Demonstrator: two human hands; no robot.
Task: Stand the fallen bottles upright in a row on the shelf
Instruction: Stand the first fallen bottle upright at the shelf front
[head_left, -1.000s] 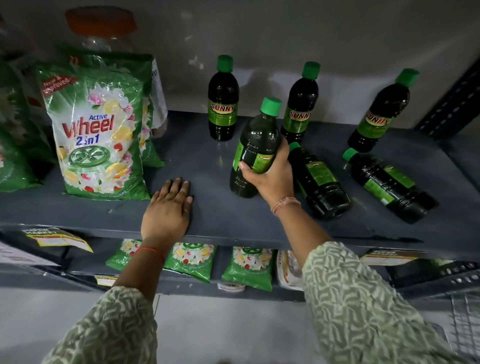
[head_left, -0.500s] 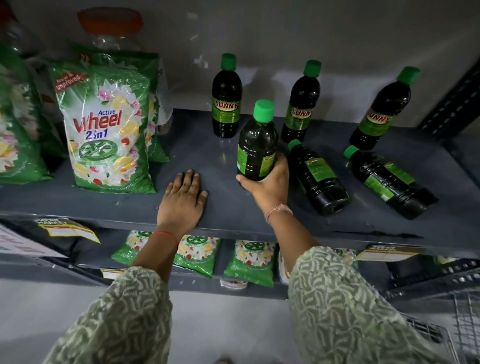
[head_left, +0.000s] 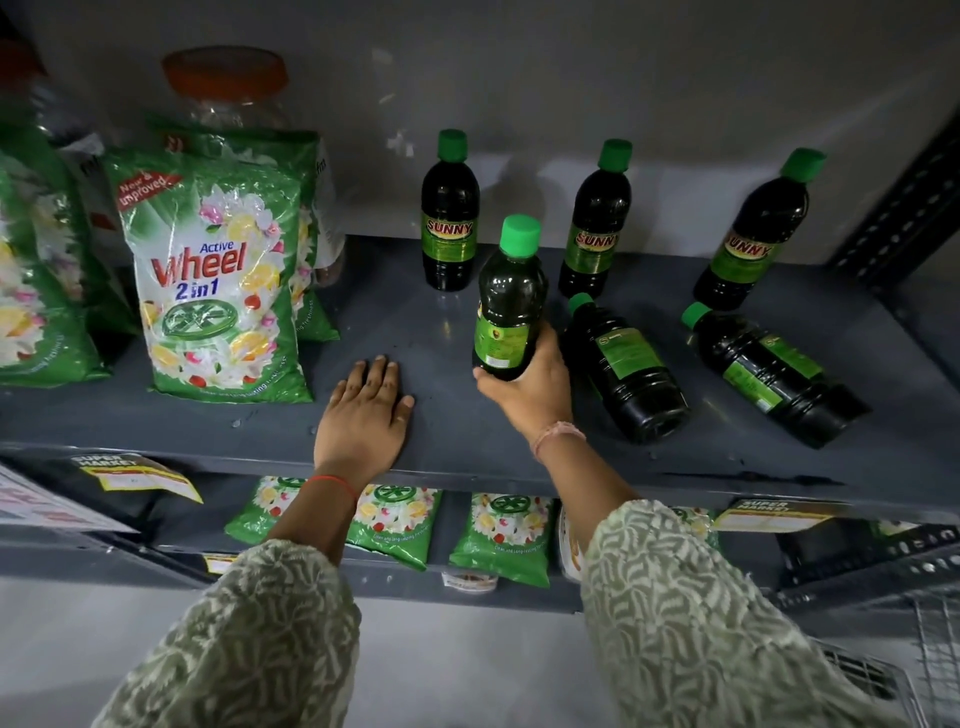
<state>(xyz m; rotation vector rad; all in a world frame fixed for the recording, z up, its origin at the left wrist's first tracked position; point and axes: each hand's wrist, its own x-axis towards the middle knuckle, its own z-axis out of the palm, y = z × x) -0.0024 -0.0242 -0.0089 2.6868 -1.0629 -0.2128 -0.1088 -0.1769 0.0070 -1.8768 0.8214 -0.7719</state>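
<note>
My right hand (head_left: 532, 387) grips the base of a dark green-capped bottle (head_left: 509, 301), held nearly upright just above the grey shelf (head_left: 447, 415). Three matching SUNNY bottles stand upright along the back wall: a left one (head_left: 449, 218), a middle one (head_left: 597, 223) and a right one (head_left: 756, 234). Two more lie on their sides, one (head_left: 626, 369) right beside my right hand and another (head_left: 774, 376) further right. My left hand (head_left: 366, 413) rests flat, fingers apart, on the shelf's front part.
Green Wheel detergent bags (head_left: 218, 280) stand at the shelf's left, with an orange-lidded jar (head_left: 226, 85) behind them. Smaller green packets (head_left: 501, 538) lie on the lower shelf. A perforated metal upright (head_left: 904, 208) borders the right side.
My right hand has brought the bottle from a tilt to nearly upright and moved it a little further back on the shelf. My left hand stays flat on the shelf.
</note>
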